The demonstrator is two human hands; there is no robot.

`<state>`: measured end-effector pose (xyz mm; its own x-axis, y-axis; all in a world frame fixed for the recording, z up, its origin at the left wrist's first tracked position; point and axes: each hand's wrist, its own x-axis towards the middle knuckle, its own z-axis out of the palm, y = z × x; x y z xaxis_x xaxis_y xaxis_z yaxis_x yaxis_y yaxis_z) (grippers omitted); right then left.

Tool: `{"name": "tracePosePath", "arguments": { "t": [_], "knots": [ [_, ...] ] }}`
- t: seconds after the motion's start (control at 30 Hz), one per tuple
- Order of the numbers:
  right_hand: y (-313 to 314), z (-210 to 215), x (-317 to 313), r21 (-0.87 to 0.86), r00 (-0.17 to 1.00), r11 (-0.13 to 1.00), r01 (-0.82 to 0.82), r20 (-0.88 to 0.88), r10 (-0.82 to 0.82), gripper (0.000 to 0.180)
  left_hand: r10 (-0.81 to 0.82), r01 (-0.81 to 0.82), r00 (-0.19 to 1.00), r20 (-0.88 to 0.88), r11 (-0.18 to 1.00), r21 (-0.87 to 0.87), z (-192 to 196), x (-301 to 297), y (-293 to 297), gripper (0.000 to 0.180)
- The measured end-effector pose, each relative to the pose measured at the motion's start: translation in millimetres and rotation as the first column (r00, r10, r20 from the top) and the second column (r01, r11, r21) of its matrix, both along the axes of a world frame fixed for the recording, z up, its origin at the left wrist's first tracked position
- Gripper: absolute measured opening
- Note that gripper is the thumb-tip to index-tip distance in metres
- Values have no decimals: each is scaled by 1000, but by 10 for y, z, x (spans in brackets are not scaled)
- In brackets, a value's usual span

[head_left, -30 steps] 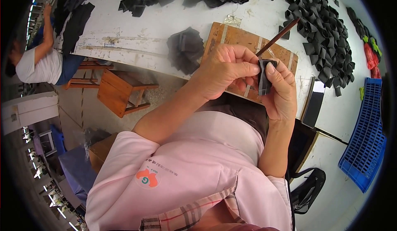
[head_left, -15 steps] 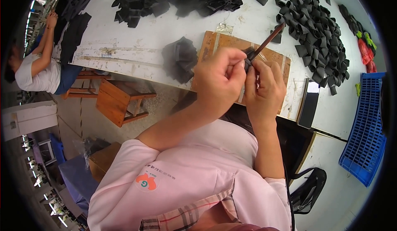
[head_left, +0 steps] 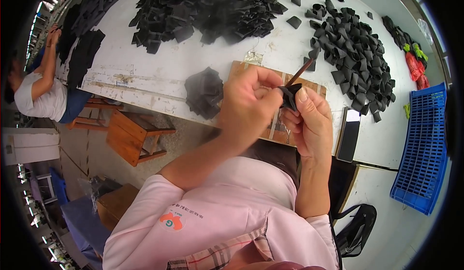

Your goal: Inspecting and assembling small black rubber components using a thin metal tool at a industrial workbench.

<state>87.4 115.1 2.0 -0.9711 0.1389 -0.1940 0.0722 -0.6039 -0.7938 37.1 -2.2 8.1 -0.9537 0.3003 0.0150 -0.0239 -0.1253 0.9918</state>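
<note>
Both hands meet above the wooden board (head_left: 237, 69) at the table's near edge. Between them is a small black fabric piece (head_left: 291, 97), folded or curled. My left hand (head_left: 249, 98) pinches its left side with bent fingers. With the thumb on top and fingers curled below, my right hand (head_left: 310, 117) grips the other side. A thin reddish-brown stick (head_left: 300, 72) slants up and right from behind the fabric; its lower end is hidden, and I cannot tell which hand holds it. Left of the board lies a small stack of black fabric pieces (head_left: 205, 93).
Flat black pieces (head_left: 169, 16) are heaped at the far side of the white table (head_left: 140, 62). Curled black pieces (head_left: 355, 57) spread at right, near a dark phone-like slab (head_left: 348, 137) and a blue crate (head_left: 420, 149). A wooden stool (head_left: 128, 137) and another person (head_left: 41, 93) are at left.
The black piece now shows more openly between my hands, and my right thumb has come up onto it. The stick has dropped lower in view. The whole view has shifted slightly.
</note>
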Motion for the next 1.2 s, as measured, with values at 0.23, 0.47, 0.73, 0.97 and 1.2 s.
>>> {"name": "tracePosePath", "arguments": {
  "t": [0.23,0.47,0.73,0.97,1.2],
  "knots": [
    [146,544,-356,365,978,928,79,-209,-1,25,-886,50,415,207,249,967,258,-445,-48,11],
    [248,43,-408,161,983,982,-102,-138,124,22,-715,66,567,409,534,843,-92,-478,-72,14],
    [258,21,-401,273,978,959,-83,-165,132,26,-697,166,623,354,560,812,-73,-386,-55,15],
    [190,174,-198,741,892,496,452,-373,-256,20,-60,136,871,-487,983,122,106,-388,55,36],
    [61,219,-201,787,802,181,590,-597,-17,30,-107,225,895,-434,947,231,109,-386,110,6]
  ]
}}
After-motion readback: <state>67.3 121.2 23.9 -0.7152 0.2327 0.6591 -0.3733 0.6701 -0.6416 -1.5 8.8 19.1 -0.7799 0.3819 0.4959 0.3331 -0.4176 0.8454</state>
